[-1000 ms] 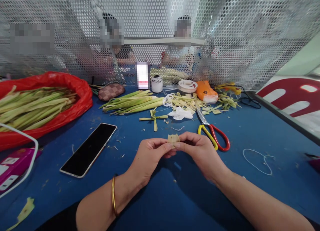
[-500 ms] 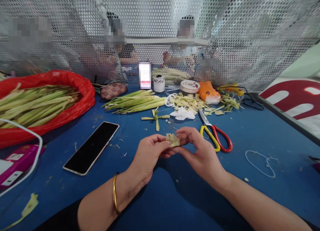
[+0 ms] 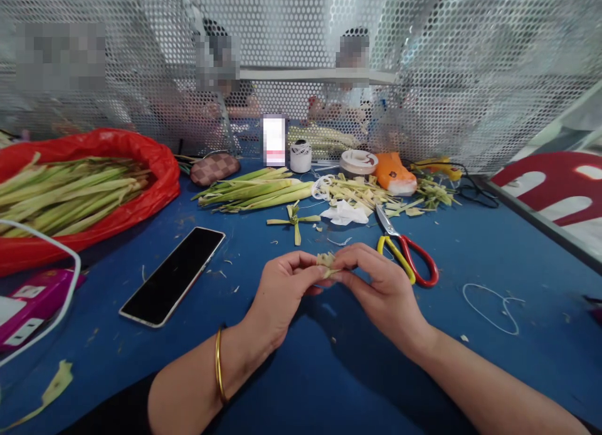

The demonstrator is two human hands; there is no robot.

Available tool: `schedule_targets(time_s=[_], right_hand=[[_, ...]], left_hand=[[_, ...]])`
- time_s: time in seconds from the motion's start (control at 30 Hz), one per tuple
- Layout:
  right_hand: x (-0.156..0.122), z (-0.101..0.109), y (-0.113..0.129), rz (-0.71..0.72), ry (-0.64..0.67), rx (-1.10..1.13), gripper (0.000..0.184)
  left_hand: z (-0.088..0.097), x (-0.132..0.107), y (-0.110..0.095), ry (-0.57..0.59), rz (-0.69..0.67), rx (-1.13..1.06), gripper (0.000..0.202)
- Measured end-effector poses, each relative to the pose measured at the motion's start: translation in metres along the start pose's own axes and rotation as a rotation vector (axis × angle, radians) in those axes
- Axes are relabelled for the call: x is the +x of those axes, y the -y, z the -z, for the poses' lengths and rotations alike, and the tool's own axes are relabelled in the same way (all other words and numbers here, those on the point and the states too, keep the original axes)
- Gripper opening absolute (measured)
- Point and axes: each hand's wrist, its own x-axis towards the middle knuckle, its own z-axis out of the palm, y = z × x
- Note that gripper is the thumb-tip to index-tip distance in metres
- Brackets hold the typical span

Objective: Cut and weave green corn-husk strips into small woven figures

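A small pale-green piece of leaf [image 3: 325, 259] is pinched between my two hands above the blue table. My left hand [image 3: 289, 288] grips its left side with thumb and fingers. My right hand [image 3: 379, 288] closes on the other side, fingertips against the leaf, hiding part of it. Just beyond them lies a cross-shaped piece made of folded leaf strips [image 3: 294, 220]. Scissors [image 3: 399, 250] with one yellow and one red handle rest beside my right hand, and a crumpled white tissue [image 3: 345, 213] lies behind their blades.
A black-screened phone [image 3: 173, 277] lies at left, near a red bag [image 3: 162, 165] of long leaves and a purple power strip [image 3: 35, 303]. Leaf strips [image 3: 256, 190], a thread spool [image 3: 301, 156] and an orange packet [image 3: 394, 173] line the back. Two people sit behind the perforated screen [image 3: 291, 21].
My right hand's fingers have closed further over the leaf piece, which now looks more folded and shows less of its surface. The things on the table have stayed put.
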Motion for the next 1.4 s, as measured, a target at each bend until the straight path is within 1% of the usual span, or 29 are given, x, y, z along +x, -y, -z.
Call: schedule_targets(time_s=[0.07, 0.17, 0.23, 0.3, 0.33, 0.4, 0.43, 0.47, 0.53, 0.6, 0.67, 0.8, 0.9, 1.1, 1.27, 1.33, 1.4], right_hand=[[0.000, 0.000, 0.001, -0.061, -0.015, 0.050, 0.007], [0.001, -0.001, 0.003, -0.209, -0.036, 0.123, 0.008], [0.001, -0.002, 0.004, -0.307, -0.048, 0.153, 0.008], [0.002, -0.002, 0.004, -0.373, -0.073, 0.182, 0.008], [0.003, -0.002, 0.004, -0.394, -0.087, 0.210, 0.009], [0.004, -0.002, 0.005, -0.417, -0.095, 0.268, 0.025], [0.005, -0.001, 0.006, -0.423, -0.078, 0.281, 0.031], [0.006, 0.000, 0.007, -0.425, -0.048, 0.274, 0.033], [0.007, 0.002, 0.008, -0.418, 0.018, 0.219, 0.025], [0.008, 0.003, 0.009, -0.423, 0.051, 0.209, 0.018], [0.007, 0.003, 0.008, -0.452, 0.025, 0.262, 0.020], [0.005, -0.002, 0.005, -0.525, -0.096, 0.399, 0.026], [0.004, -0.006, 0.004, -0.538, -0.139, 0.438, 0.027], [0.002, -0.009, 0.003, -0.502, -0.118, 0.382, 0.022], [0.001, -0.014, 0.001, -0.509, -0.140, 0.363, 0.025], [0.002, -0.010, -0.002, -0.493, -0.113, 0.285, 0.026], [0.007, 0.002, -0.007, -0.450, -0.046, 0.103, 0.025]], left_hand=[[0.000, 0.000, 0.002, -0.010, -0.062, 0.040, 0.012], [0.000, -0.001, 0.004, -0.001, -0.172, 0.125, 0.012], [0.000, -0.002, 0.005, 0.022, -0.213, 0.161, 0.013], [0.000, -0.002, 0.004, 0.029, -0.232, 0.198, 0.014], [0.000, -0.002, 0.003, 0.027, -0.242, 0.223, 0.014], [0.001, -0.001, 0.002, 0.022, -0.256, 0.277, 0.011], [0.002, 0.000, 0.001, 0.026, -0.260, 0.304, 0.011], [0.003, 0.001, 0.000, 0.037, -0.265, 0.325, 0.010], [0.006, 0.003, -0.001, 0.066, -0.270, 0.358, 0.009], [0.007, 0.004, -0.001, 0.082, -0.268, 0.368, 0.010], [0.006, 0.004, -0.001, 0.070, -0.236, 0.300, 0.011], [-0.002, 0.003, 0.003, 0.059, -0.100, 0.016, 0.023], [-0.006, 0.002, 0.007, 0.012, -0.040, -0.084, 0.021], [-0.006, 0.003, 0.013, -0.082, 0.027, -0.176, 0.027], [-0.008, 0.002, 0.012, -0.089, 0.027, -0.167, 0.028], [-0.007, 0.002, 0.011, -0.085, 0.023, -0.175, 0.028], [-0.005, 0.004, 0.009, -0.092, 0.028, -0.204, 0.027]])
